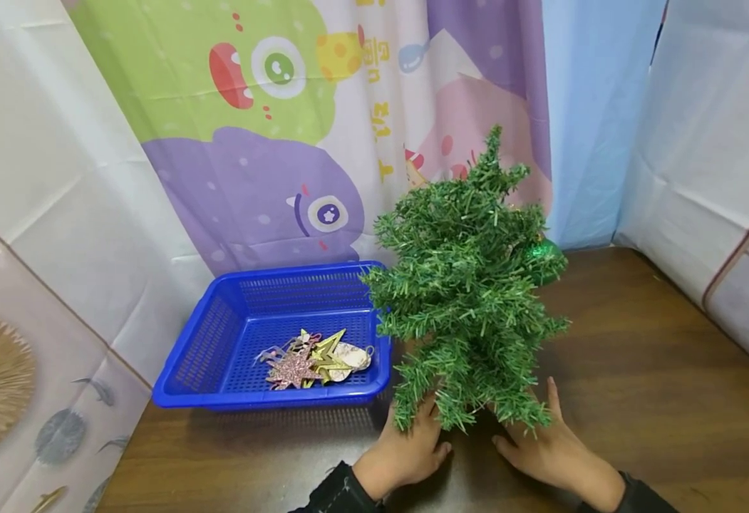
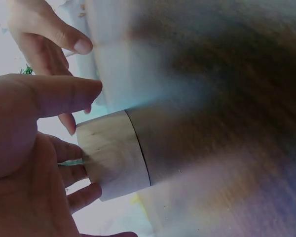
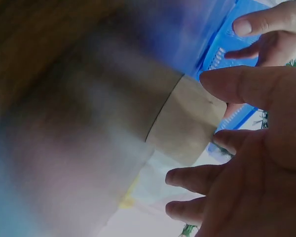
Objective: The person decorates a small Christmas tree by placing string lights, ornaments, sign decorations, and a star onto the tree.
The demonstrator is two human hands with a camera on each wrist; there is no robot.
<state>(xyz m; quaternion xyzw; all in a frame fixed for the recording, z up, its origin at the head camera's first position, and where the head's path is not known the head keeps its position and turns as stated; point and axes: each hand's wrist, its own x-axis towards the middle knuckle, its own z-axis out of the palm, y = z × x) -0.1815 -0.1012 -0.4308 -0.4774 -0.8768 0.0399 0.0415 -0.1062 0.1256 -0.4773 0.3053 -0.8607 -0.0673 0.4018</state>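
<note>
With my left hand (image 1: 410, 445) and right hand (image 1: 550, 450) apart, loosely extended around its wooden base (image 2: 113, 153), the tree (image 1: 467, 296) just ahead of them looks light and springy, best gripped, I'd judge, by that stiff base.

The head camera looks forward and down, from above, at the brown wooden counter (image 1: 643, 406). Low and close, the tilted wrist cameras face the light-tan cylindrical wooden base (image 2: 113, 153) from either side and share it; head and right wrist share the blue plastic basket (image 1: 271, 400).
</note>
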